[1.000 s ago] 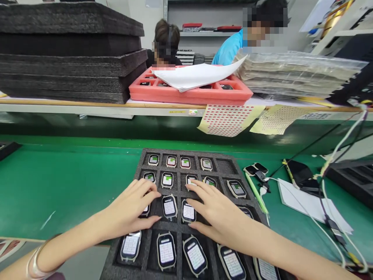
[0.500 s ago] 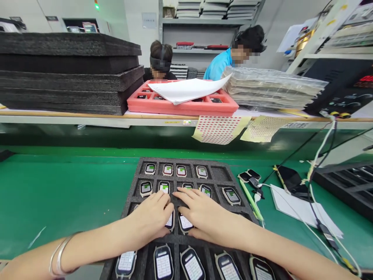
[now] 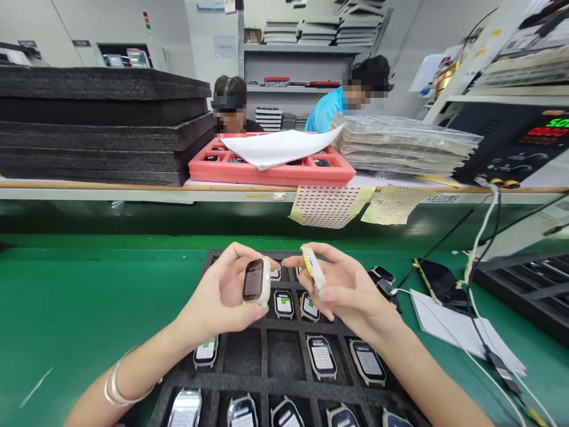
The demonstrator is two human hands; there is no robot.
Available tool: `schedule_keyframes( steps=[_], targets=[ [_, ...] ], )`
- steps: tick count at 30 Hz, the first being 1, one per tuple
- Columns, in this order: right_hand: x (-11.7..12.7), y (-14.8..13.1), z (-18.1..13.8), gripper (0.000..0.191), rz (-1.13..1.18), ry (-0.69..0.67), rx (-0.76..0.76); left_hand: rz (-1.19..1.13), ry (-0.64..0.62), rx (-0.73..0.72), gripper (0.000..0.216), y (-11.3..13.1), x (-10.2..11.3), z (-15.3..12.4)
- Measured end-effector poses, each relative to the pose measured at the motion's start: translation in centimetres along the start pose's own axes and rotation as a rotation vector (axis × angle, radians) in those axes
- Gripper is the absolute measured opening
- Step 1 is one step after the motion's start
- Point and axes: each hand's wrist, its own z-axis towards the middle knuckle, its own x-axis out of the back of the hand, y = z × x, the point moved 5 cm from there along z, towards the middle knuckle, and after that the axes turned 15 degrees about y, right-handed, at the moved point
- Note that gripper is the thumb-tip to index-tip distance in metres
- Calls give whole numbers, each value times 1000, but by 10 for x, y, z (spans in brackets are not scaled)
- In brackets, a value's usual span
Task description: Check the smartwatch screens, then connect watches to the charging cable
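Above a black foam tray (image 3: 284, 356), my left hand (image 3: 217, 293) grips a smartwatch body (image 3: 255, 281) by its edges, its dark screen turned sideways. My right hand (image 3: 355, 290) pinches a second smartwatch body (image 3: 313, 270), seen edge-on, with a yellow strip along one side. The two watches are apart from each other. In the tray, a strapless watch with a lit screen (image 3: 322, 357) lies in its compartment, as do several more around it. Two neighbouring compartments in the third row hold nothing. Part of the back rows is hidden behind my hands.
Black foam sheets (image 3: 98, 127) are stacked on the shelf at left, beside a red foam tray (image 3: 271, 173) under paper. A power supply (image 3: 515, 145) stands at right, its cables (image 3: 482, 237) hanging down to the bench. Another black tray (image 3: 524, 296) lies at far right. Two people sit beyond.
Both hands have risen from the tray's middle, each lifting a watch out of the third row, and have moved apart. The whole view has shifted slightly.
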Motion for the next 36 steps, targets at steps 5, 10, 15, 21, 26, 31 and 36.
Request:
schedule_keyframes(
  steps=[5,10,15,21,26,31,36],
  targets=[
    [8,12,4,48,-94,133,29,-83,3,224,43,-20,-2,1],
    [15,17,4,53,-169,161,54,-37,118,258,52,-34,4,6],
    [17,13,0,28,-276,243,199,-26,150,185,61,-33,3,6],
    [19,12,-4,19,-407,355,251,-107,33,160,44,-34,-6,0],
    [18,12,-8,21,-402,319,267,-58,18,82,23,-36,-4,2],
    [14,12,-13,21,-413,299,244,4,62,20,20,-34,0,6],
    [13,10,-15,26,-422,310,232,-54,62,59,30,-30,-3,2]
  ],
)
